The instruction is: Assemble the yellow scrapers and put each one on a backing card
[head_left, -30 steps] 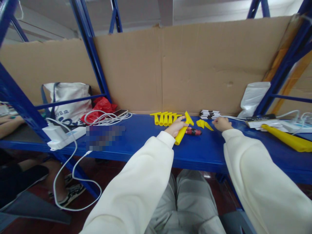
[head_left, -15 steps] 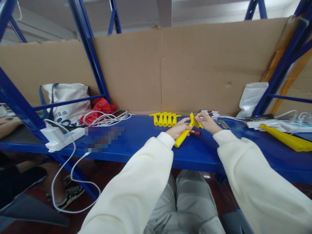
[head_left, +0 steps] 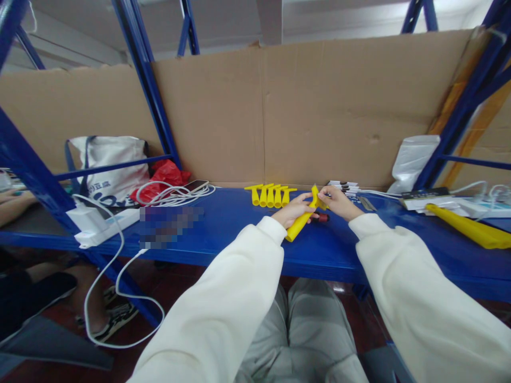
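My left hand is closed around a yellow T-shaped scraper, whose wide handle slants down toward the table's front edge. At the scraper's head, my right hand has its fingers bent and pressed against the yellow edge. Whether a small part sits between those fingers, I cannot make out. Just below the hands lies a dark red and black handle-like tool, partly covered. Several more yellow scrapers stand in a row behind my left hand, handles toward me.
On the blue table, small white packets lie behind my right hand. A long yellow object rests at right. White cables, a power strip and a cloth bag occupy the left. Cardboard forms the back wall.
My right fingers have shifted slightly left and in against the scraper's head, covering more of its right end. The left hand and the scraper hold nearly the same position.
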The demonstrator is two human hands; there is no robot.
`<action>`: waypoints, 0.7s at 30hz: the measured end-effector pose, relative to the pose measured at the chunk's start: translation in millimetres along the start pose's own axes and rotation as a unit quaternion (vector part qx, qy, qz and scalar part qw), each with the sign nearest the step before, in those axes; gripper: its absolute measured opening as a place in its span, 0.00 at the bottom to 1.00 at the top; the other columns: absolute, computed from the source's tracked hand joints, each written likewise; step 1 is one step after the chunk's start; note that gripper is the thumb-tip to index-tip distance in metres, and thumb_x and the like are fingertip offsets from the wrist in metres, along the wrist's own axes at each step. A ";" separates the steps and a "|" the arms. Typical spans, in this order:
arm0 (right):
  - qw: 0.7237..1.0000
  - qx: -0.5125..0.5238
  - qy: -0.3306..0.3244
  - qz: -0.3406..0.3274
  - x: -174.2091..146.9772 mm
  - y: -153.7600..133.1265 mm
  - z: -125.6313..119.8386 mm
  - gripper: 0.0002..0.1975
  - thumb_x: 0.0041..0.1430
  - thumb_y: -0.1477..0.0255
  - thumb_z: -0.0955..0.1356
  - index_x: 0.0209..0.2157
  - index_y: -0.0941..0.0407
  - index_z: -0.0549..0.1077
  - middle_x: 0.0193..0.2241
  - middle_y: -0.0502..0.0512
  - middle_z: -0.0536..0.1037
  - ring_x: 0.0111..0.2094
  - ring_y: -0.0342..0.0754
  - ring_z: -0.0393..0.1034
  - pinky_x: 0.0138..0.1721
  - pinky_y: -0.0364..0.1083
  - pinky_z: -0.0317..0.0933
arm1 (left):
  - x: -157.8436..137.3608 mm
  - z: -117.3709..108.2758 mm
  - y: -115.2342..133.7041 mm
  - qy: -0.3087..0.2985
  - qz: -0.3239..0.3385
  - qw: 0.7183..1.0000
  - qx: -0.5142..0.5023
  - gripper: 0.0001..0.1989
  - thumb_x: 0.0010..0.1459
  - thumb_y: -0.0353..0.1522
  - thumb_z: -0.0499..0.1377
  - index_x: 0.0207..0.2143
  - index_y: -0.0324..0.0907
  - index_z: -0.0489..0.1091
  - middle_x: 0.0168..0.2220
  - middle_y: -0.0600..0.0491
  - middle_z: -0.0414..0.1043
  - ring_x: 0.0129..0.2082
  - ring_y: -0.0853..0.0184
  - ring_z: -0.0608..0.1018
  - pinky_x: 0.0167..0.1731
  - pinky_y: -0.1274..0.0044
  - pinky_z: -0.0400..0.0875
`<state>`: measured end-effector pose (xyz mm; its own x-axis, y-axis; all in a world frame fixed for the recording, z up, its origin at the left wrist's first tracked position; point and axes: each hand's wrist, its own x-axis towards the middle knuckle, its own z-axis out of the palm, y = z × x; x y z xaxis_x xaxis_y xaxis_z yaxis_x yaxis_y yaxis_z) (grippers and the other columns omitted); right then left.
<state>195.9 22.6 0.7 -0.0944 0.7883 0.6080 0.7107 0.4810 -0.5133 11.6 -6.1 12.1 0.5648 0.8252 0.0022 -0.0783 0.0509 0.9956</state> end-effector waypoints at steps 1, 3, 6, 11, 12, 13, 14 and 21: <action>1.000 0.003 0.003 0.003 -0.3 -0.4 0.1 0.13 0.56 0.60 0.66 0.23 0.53 0.65 0.29 0.55 0.72 0.39 0.53 0.67 0.47 0.54 0.61 | -1.0 0.7 0.8 0.001 0.000 1.000 0.001 0.34 0.55 0.17 0.54 0.63 0.45 0.57 0.47 0.47 0.72 0.23 0.75 0.76 0.20 0.83 0.67; 1.000 0.014 0.009 0.011 -1.2 -1.1 0.6 0.13 0.56 0.60 0.66 0.24 0.53 0.65 0.29 0.55 0.72 0.39 0.53 0.67 0.47 0.54 0.61 | -2.9 2.1 2.3 0.003 0.000 1.000 0.001 0.33 0.56 0.18 0.54 0.63 0.44 0.57 0.47 0.47 0.72 0.22 0.75 0.76 0.20 0.83 0.66; 0.999 0.031 0.012 0.020 -2.7 -2.1 1.3 0.15 0.56 0.58 0.66 0.24 0.53 0.65 0.29 0.55 0.72 0.39 0.53 0.67 0.45 0.53 0.62 | -4.8 3.3 3.5 0.004 -0.002 1.000 0.000 0.32 0.56 0.18 0.53 0.62 0.44 0.57 0.46 0.47 0.72 0.22 0.76 0.76 0.19 0.83 0.66; 0.999 0.032 0.008 0.020 -3.2 -2.5 1.6 0.14 0.56 0.59 0.65 0.23 0.53 0.64 0.28 0.55 0.71 0.38 0.52 0.67 0.44 0.53 0.63 | -3.8 3.8 2.4 0.008 -0.005 1.000 -0.006 0.32 0.56 0.18 0.53 0.62 0.44 0.57 0.46 0.47 0.72 0.23 0.75 0.77 0.20 0.83 0.67; 0.999 0.031 0.004 0.019 -3.0 -2.3 1.7 0.14 0.56 0.59 0.65 0.23 0.53 0.64 0.28 0.55 0.71 0.38 0.52 0.66 0.44 0.53 0.63 | -3.4 3.9 2.1 0.008 -0.005 1.000 -0.007 0.32 0.56 0.18 0.53 0.62 0.44 0.57 0.45 0.48 0.72 0.23 0.75 0.77 0.20 0.83 0.67; 0.999 0.029 0.001 0.018 -2.7 -1.9 1.8 0.14 0.56 0.59 0.65 0.23 0.53 0.64 0.28 0.55 0.70 0.37 0.52 0.66 0.44 0.53 0.63 | -3.0 3.9 1.9 0.008 -0.006 1.000 -0.007 0.32 0.56 0.18 0.53 0.62 0.44 0.58 0.44 0.48 0.72 0.23 0.75 0.77 0.20 0.83 0.67; 0.999 0.028 -0.001 0.018 -2.4 -1.4 2.0 0.14 0.56 0.58 0.65 0.23 0.53 0.64 0.28 0.55 0.70 0.37 0.52 0.66 0.44 0.52 0.63 | -2.6 4.0 1.8 0.009 -0.006 1.000 -0.005 0.32 0.56 0.18 0.53 0.62 0.44 0.58 0.43 0.49 0.72 0.23 0.75 0.76 0.20 0.83 0.66; 0.999 0.043 0.018 0.008 -1.3 5.8 3.6 0.20 0.53 0.50 0.65 0.22 0.53 0.64 0.27 0.55 0.70 0.36 0.52 0.66 0.45 0.55 0.62 | -1.2 1.9 0.4 -0.003 0.002 1.000 0.004 0.32 0.56 0.17 0.54 0.61 0.45 0.58 0.43 0.49 0.73 0.23 0.74 0.77 0.20 0.84 0.67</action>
<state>197.6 25.8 -5.3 -0.0583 0.7824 0.6201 0.6489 0.5017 -0.5720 12.4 -8.1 12.7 0.5692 0.8222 0.0068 -0.0745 0.0434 0.9963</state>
